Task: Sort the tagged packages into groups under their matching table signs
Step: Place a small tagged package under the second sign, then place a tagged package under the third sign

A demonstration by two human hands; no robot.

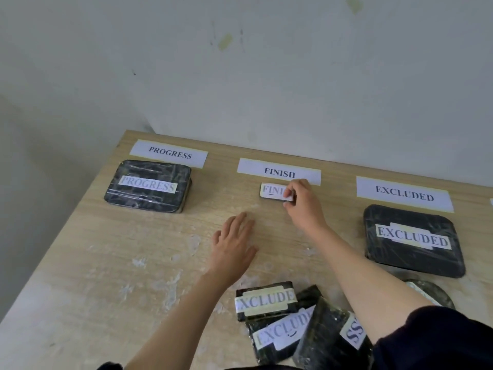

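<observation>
Unsorted packages [293,316] are piled at the bottom centre. A small FINISH package [273,191] is pinched by the right hand [298,201] fingers under the FINISH sign [278,172]. The left hand [234,244] is spread flat on the counter [106,263], empty. One PROGRESS package [148,185] and one EXCLUDED package [413,240] are already placed.

From my feed I see a pale wooden table [120,263] with a light grain, its top blotched with whitish scuffs and smears toward the near side. Its far edge sits against a plain off-white wall [266,62], which carries a few yellowish-green stains and small dark specks (the largest stain sits high, near the middle). At the left, past the table's corner, the wall turns into a duller grey side wall [40,156], and a soft shadow falls there. The light is even and diffuse, with no hard shadows on the tabletop. I cannot make out the floor.
</observation>
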